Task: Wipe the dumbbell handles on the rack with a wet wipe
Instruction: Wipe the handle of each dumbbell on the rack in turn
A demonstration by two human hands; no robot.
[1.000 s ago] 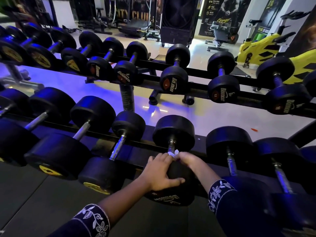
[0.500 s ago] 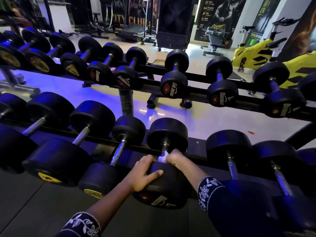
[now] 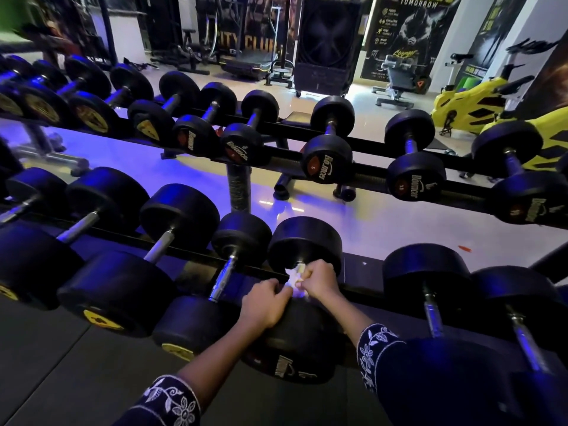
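Note:
A black dumbbell (image 3: 305, 241) lies on the lower rack rail (image 3: 356, 269) in front of me, its handle hidden under my hands. A crumpled white wet wipe (image 3: 294, 276) is wrapped around that handle. My right hand (image 3: 318, 279) grips the wipe and handle just below the far weight head. My left hand (image 3: 265, 304) rests on the near weight head, with its fingers curled at the wipe's near edge. Whether it pinches the wipe I cannot tell.
Neighbouring dumbbells sit close on both sides, one with a chrome handle (image 3: 222, 279) at the left and one (image 3: 430, 309) at the right. An upper rail (image 3: 368, 146) carries several smaller dumbbells. Behind are yellow exercise bikes (image 3: 461, 106) and a glossy floor.
My left hand has slid up from the near weight head's side to the wipe and curled its fingers. My right hand stays on the wipe-covered handle. The view shifted slightly left.

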